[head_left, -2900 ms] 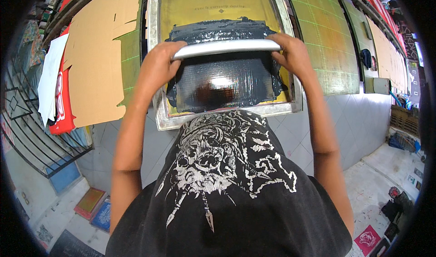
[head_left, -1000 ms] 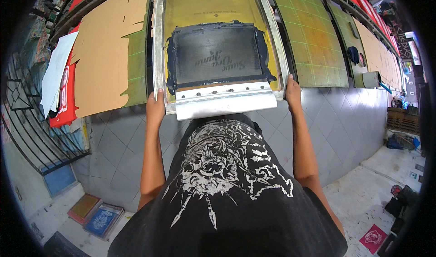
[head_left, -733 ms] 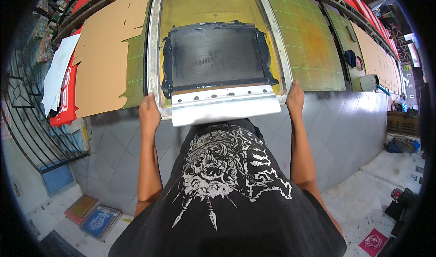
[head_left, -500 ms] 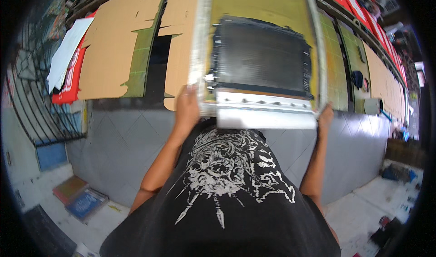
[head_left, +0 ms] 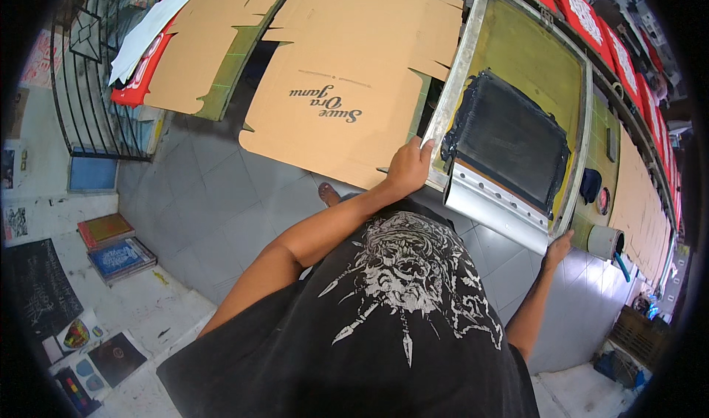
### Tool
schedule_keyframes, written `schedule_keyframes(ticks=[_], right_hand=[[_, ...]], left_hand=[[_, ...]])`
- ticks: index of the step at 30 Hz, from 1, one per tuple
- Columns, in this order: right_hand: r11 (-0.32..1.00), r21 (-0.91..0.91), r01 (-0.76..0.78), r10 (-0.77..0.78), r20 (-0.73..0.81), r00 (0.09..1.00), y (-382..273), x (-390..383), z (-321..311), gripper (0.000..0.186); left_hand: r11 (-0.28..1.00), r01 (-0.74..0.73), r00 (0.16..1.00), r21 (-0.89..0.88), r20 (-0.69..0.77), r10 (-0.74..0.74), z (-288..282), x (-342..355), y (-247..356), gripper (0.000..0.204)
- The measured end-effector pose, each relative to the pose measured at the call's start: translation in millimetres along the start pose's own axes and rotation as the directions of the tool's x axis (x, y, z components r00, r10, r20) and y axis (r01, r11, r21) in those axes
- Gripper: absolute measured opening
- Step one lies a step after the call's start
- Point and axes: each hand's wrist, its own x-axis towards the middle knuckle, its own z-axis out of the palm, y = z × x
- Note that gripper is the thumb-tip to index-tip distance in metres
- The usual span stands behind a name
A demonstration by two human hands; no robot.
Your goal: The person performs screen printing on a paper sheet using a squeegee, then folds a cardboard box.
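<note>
A screen printing frame [head_left: 458,71] with pale metal edges and yellow-green mesh is held tilted, right of the middle. My left hand [head_left: 410,168] is closed round its near left edge, and my right hand [head_left: 558,251] grips its near right corner. Across the frame's near end lies a wide silver squeegee [head_left: 498,215], its brown blade edge against a dark ink patch [head_left: 509,134] on the mesh. Neither hand appears to hold the squeegee itself. To the left of the frame, a flat brown cardboard piece [head_left: 354,49] with dark lettering rests on a board.
Another cardboard piece [head_left: 229,26] lies farther left, beside a white sheet [head_left: 151,34] and red fabric [head_left: 129,94]. A white tub [head_left: 605,242] stands at right, near a dark-rimmed round lid [head_left: 604,201]. A black metal railing [head_left: 81,100] curves at far left.
The frame, with the squeegee on it, has shifted right and turned clockwise in view, both hands still holding it. The lettered cardboard is now uncovered. The whole view has swung too.
</note>
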Motion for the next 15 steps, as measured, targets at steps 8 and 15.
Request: schedule_keyframes(ticks=[8, 15], right_hand=[[0.997, 0.063, -0.044, 0.037, 0.104, 0.994, 44, 44, 24, 0.060], [0.993, 0.116, 0.020, -0.034, 0.114, 0.993, 5, 48, 22, 0.057]], left_hand=[[0.993, 0.052, 0.997, 0.109, -0.059, -0.045, 32, 7, 9, 0.045], [0.986, 0.122, 0.990, 0.109, -0.079, -0.114, 46, 6, 12, 0.044]])
